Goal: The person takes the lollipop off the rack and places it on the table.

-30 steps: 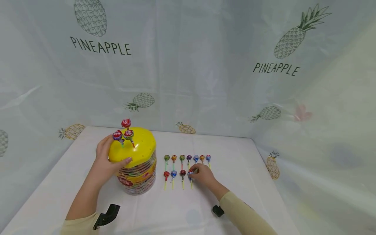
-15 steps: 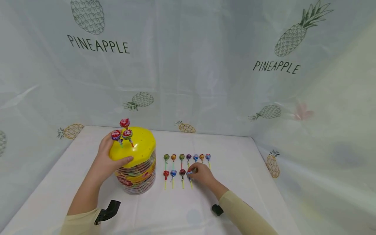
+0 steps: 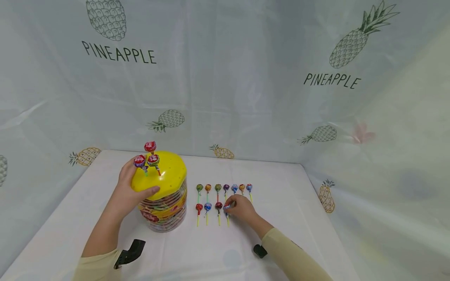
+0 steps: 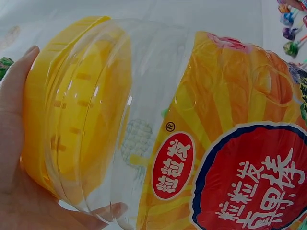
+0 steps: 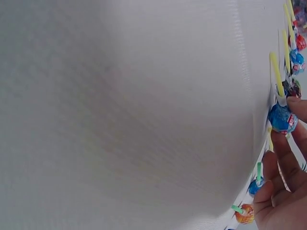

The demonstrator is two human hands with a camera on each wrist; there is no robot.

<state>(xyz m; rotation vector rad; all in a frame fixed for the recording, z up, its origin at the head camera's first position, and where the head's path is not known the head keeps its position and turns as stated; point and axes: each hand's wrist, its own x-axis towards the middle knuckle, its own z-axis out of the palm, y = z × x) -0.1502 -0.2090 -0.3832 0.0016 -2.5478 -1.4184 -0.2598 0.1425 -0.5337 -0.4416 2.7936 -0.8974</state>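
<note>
My left hand (image 3: pixel 124 191) grips the yellow lid (image 3: pixel 172 171) of a clear plastic jar (image 4: pixel 240 91) with an orange and red label. Thumb and fingers reach around the lid's edge. From the lid's top, three wrapped lollipops (image 3: pixel 150 146) stick up on their sticks. On the white table, my right hand (image 3: pixel 243 207) pinches the head of a blue-wrapped lollipop (image 5: pixel 283 118) with a yellow stick, at the right end of the front row. The right wrist view shows thumb and fingertips on its wrapper. Left of it lies a dark red lollipop (image 3: pixel 218 205).
A back row of several lollipops, with a green one (image 3: pixel 199 187) at its left end, lies beyond the front row. A red lollipop (image 3: pixel 199 207) and a blue one (image 3: pixel 208 207) lie nearer the jar. A pineapple-print sheet (image 3: pixel 246 97) hangs behind the table.
The pinched lollipop has shifted slightly left toward the dark red one, its stick now straighter. My left hand keeps its grip on the lid.
</note>
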